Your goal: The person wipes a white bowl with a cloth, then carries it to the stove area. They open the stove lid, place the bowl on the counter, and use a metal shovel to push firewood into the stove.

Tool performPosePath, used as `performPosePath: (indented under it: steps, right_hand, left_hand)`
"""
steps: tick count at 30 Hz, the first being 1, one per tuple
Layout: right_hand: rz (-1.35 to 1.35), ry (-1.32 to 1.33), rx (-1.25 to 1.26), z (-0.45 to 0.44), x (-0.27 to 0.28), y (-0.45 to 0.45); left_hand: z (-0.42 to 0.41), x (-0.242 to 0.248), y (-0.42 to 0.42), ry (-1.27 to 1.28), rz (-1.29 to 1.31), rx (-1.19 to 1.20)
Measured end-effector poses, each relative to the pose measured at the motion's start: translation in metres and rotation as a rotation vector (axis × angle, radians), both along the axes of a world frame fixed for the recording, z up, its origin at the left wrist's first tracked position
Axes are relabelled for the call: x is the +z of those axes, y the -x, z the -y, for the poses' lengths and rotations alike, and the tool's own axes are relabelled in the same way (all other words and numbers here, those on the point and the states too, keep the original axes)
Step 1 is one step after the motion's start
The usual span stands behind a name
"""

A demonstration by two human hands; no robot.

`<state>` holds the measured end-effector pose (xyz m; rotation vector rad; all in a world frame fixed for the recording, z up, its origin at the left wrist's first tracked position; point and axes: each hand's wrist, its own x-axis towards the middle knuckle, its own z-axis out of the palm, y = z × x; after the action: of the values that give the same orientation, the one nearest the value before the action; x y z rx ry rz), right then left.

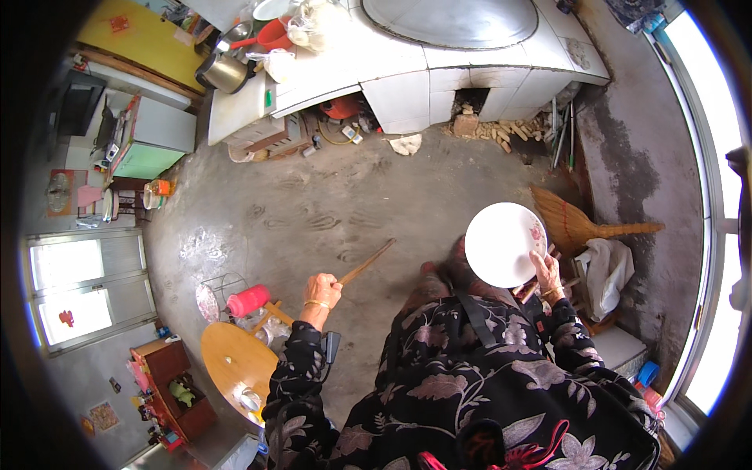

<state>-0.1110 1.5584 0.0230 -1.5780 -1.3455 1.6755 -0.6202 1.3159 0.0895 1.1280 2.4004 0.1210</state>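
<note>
My left hand (322,292) is closed around one end of a thin wooden stick (368,262), perhaps chopsticks, which points up and to the right over the floor. With its thumb on the rim, my right hand (546,272) grips a white plate (499,245) decorated with pink flowers. The plate hangs above my lap's right side, and the fingers beneath it are partly hidden. Close to the plate's right edge lies a straw broom (567,217).
A tiled stove (396,94) with a large round metal lid (455,20) spans the far side. Corn cobs (504,132) lie below it. At the lower left stands a round wooden table (229,358), beside a pink thermos (248,301). A cloth-draped chair (608,276) is on the right.
</note>
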Motion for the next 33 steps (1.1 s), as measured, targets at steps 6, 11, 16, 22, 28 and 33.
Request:
performPosePath:
  steps: [6, 11, 16, 22, 28, 33]
  right_hand:
    - [-0.030, 0.031, 0.009, -0.037, -0.003, 0.036]
    - [-0.062, 0.069, -0.033, -0.055, -0.014, 0.042]
    - [-0.050, 0.068, -0.054, -0.072, -0.026, 0.044]
    - [-0.083, 0.117, -0.066, -0.095, -0.042, 0.059]
    - [-0.010, 0.039, -0.016, -0.114, -0.044, 0.082]
    - [0.009, 0.044, -0.051, -0.129, -0.021, 0.101]
  left_hand:
    - [-0.042, -0.006, 0.006, 0.087, -0.020, 0.080]
    - [-0.068, -0.006, 0.004, 0.096, -0.029, 0.096]
    - [-0.082, -0.003, -0.002, 0.110, -0.025, 0.131]
    - [-0.087, -0.008, 0.002, 0.099, -0.023, 0.135]
    - [-0.091, -0.003, 0.020, 0.113, -0.019, 0.160]
    - [-0.103, -0.004, 0.047, 0.127, -0.008, 0.096]
